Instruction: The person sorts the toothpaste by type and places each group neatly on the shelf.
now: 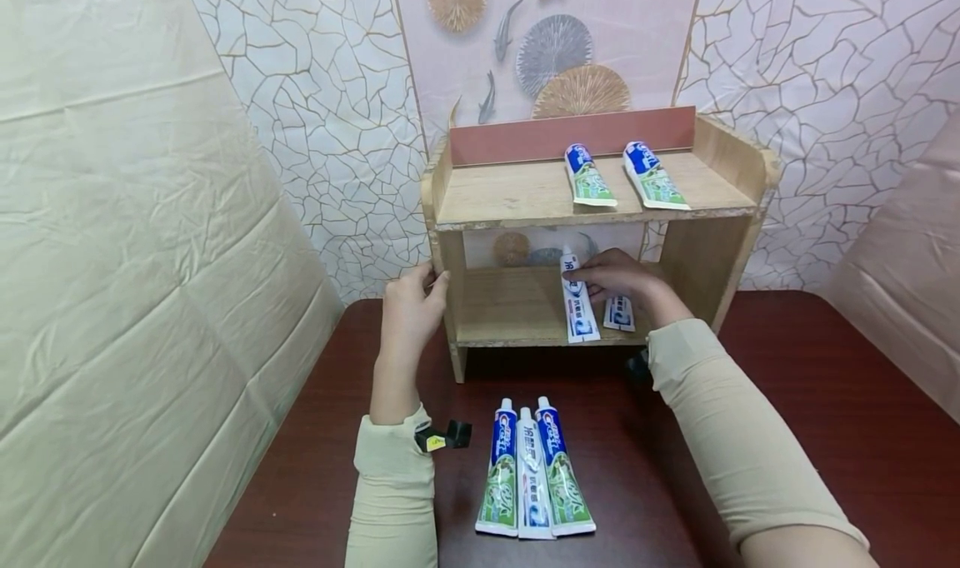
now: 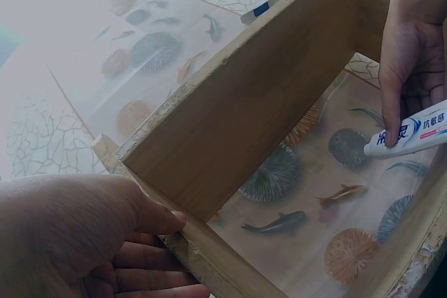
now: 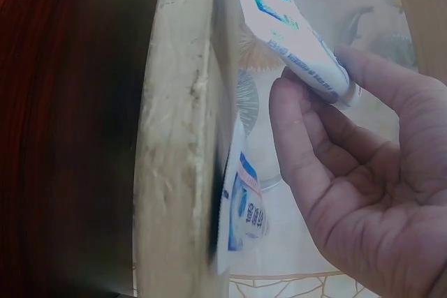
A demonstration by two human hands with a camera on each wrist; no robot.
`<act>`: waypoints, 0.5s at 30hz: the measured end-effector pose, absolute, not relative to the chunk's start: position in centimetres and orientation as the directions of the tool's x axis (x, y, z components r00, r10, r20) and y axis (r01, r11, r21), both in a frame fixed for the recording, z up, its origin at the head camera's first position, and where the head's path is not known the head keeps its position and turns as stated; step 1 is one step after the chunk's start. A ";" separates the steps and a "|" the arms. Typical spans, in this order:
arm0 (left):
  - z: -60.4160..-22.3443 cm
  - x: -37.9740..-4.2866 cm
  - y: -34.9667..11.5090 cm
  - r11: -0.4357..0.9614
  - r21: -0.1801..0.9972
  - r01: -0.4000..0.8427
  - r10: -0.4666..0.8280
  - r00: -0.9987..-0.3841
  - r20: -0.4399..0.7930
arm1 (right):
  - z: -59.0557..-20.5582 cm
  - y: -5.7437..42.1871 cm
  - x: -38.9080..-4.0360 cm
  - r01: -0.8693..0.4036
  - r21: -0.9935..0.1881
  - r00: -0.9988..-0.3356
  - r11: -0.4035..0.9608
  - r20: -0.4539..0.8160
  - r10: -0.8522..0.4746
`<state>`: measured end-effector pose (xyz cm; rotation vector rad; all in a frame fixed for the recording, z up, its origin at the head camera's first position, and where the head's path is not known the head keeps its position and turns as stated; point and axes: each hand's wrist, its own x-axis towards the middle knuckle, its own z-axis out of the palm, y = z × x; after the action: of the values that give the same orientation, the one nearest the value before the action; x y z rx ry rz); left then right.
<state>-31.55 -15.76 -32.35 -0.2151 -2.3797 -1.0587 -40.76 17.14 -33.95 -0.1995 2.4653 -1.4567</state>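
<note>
My right hand pinches a white toothpaste tube between thumb and fingers, inside the lower level of a small wooden shelf. The tube's cap points to the back, and its flat end is near the lower board's front edge. Beside it, partly hidden by the right hand, another white toothpaste tube lies on the lower board. My left hand grips the shelf's left side panel; in the left wrist view its thumb lies on the panel's edge.
Two blue-and-green toothpaste tubes lie on the top board. On the dark red table, in front of the shelf, a white tube lies between two blue-and-green tubes. Behind stands a patterned wall covering.
</note>
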 end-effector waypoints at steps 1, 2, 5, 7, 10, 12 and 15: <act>-32.4 -31.6 -15.8 0.682 0.646 0.344 -0.064 -0.851 0.521 | -34.0 17.2 -40.8 0.022 -0.874 -0.955 0.486 -0.161 -0.248; -32.4 -31.6 -15.8 0.684 0.644 0.344 -0.064 -0.850 0.522 | -34.0 17.2 -40.8 0.023 -0.874 -0.957 0.486 -0.161 -0.243; -32.3 -31.6 -15.8 0.686 0.642 0.343 -0.064 -0.851 0.522 | -34.1 17.2 -41.0 0.028 -0.871 -0.960 0.490 -0.160 -0.230; -32.3 -31.6 -15.8 0.686 0.642 0.341 -0.064 -0.852 0.520 | -34.2 17.3 -41.1 0.029 -0.871 -0.961 0.491 -0.160 -0.227; -32.4 -31.7 -15.8 0.686 0.642 0.343 -0.062 -0.851 0.521 | -34.4 17.5 -41.3 0.037 -0.871 -0.959 0.489 -0.169 -0.227; -32.4 -31.7 -15.8 0.687 0.640 0.345 -0.061 -0.850 0.524 | -34.6 17.6 -41.5 0.044 -0.872 -0.958 0.488 -0.175 -0.226; -32.4 -31.8 -15.8 0.686 0.639 0.347 -0.060 -0.849 0.525 | -34.9 17.7 -41.8 0.052 -0.872 -0.958 0.487 -0.181 -0.223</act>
<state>-31.76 -15.78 -32.43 -0.2205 -2.3802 -1.0483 -41.82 17.67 -34.86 -0.1462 2.4648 -1.4590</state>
